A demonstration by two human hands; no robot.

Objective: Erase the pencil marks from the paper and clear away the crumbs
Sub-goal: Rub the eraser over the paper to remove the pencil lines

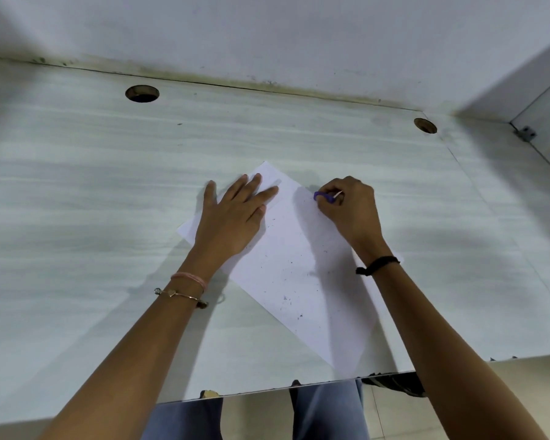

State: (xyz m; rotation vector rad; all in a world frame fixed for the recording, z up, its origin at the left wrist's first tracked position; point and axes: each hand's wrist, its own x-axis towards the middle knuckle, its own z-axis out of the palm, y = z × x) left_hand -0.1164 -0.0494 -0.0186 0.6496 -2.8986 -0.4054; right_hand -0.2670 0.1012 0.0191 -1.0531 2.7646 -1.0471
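2 hands on paper (286,265): left hand (235,217) flat, fingers straight, pinning it; right hand (350,206) pinches purple eraser (324,197) near the edge. Hard rubbing there risks creasing; crumbs (291,296) may smear.

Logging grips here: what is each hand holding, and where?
The right hand pinches the purple eraser by its back end; left hand presses flat on the paper.

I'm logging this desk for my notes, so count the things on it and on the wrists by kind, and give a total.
paper: 1
purple eraser: 1
cable holes: 2
wrist bands: 3
Total: 7
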